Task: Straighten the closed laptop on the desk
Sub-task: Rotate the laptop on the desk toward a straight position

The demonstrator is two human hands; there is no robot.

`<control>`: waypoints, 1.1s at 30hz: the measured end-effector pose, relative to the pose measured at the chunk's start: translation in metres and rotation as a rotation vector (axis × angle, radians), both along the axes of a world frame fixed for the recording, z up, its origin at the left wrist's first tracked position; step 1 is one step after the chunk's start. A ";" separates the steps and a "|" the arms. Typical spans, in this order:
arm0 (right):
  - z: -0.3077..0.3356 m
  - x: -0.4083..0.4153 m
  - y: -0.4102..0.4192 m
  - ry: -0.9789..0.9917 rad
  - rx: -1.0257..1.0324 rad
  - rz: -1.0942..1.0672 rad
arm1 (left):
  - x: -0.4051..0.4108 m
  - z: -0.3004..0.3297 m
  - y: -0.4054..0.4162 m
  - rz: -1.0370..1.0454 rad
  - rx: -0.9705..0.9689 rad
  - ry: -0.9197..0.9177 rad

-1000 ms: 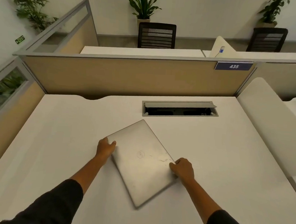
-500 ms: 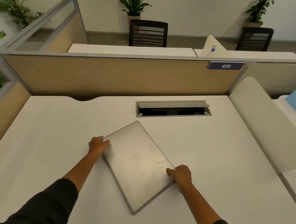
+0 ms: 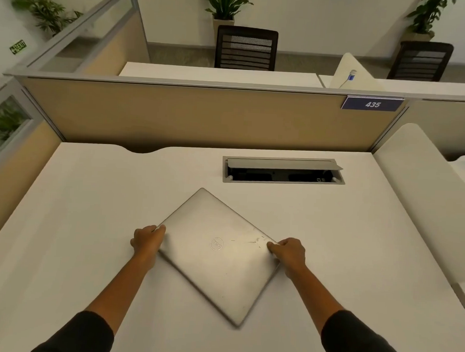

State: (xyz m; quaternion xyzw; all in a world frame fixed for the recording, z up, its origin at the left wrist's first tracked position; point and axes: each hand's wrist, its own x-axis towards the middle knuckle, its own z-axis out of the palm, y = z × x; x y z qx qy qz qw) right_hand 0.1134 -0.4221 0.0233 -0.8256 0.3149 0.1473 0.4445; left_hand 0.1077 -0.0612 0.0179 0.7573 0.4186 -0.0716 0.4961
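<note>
A closed silver laptop (image 3: 216, 253) lies flat on the white desk (image 3: 89, 222), turned like a diamond with one corner pointing to the far side and one toward me. A round logo and some scratches mark its lid. My left hand (image 3: 148, 241) grips the laptop's left corner, fingers curled over the edge. At the right corner my right hand (image 3: 288, 252) holds on the same way. Both forearms reach in from the bottom, in dark sleeves.
An open cable hatch (image 3: 282, 171) sits in the desk just beyond the laptop. Beige partition panels (image 3: 191, 114) wall the back and left; a label reads 435. A white divider (image 3: 424, 196) bounds the right side. Chairs and plants stand beyond.
The laptop has rotated counterclockwise: its right corner swung farther away with my right hand, and my left hand stayed on the left corner. The head camera shifted slightly.
</note>
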 end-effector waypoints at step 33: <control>-0.006 0.016 -0.010 -0.099 -0.127 0.139 | -0.021 -0.002 -0.027 -0.014 -0.198 -0.010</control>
